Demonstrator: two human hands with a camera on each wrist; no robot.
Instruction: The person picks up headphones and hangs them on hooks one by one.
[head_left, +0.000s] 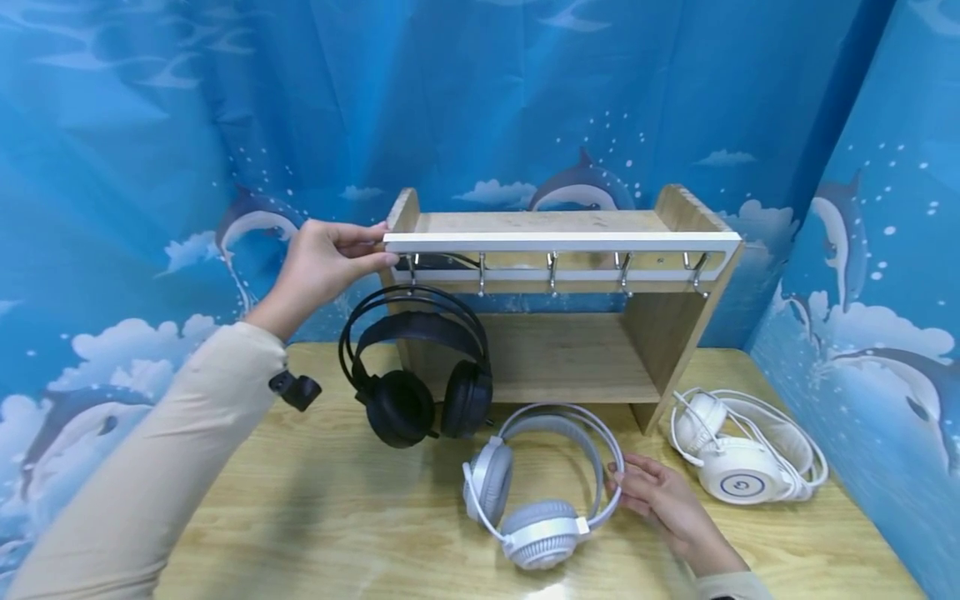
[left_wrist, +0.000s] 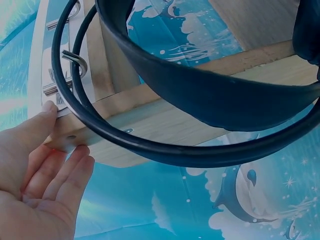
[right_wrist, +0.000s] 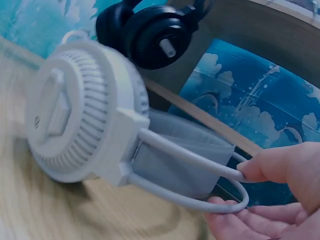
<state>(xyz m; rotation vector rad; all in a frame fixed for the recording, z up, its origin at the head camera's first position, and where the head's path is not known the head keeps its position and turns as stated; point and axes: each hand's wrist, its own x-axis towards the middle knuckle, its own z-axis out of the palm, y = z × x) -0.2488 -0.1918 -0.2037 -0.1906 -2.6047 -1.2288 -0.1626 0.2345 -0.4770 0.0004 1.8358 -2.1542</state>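
Black headphones [head_left: 401, 408] hang by their thin outer bands from the leftmost hook of a wooden rack [head_left: 573, 362]. My left hand [head_left: 322, 254] grips the rack's upper left corner; in the left wrist view its thumb lies at the front strip, the fingers against the side panel [left_wrist: 120, 127]. In front of the rack, white headphones [head_left: 540, 533] with grey ear pads are tilted, ear cups toward the left. My right hand [head_left: 667, 504] pinches their headband between thumb and fingers, clearly seen in the right wrist view around the looped outer band [right_wrist: 185, 200].
Along the rack's white front strip [head_left: 525, 242] runs a row of several metal hooks [head_left: 552, 273]. A second white pair of headphones [head_left: 742, 471], cable wound around it, lies right of the rack on the wood-grain table [head_left: 337, 521]. Blue dolphin-print curtains [head_left: 480, 108] stand behind and at the right.
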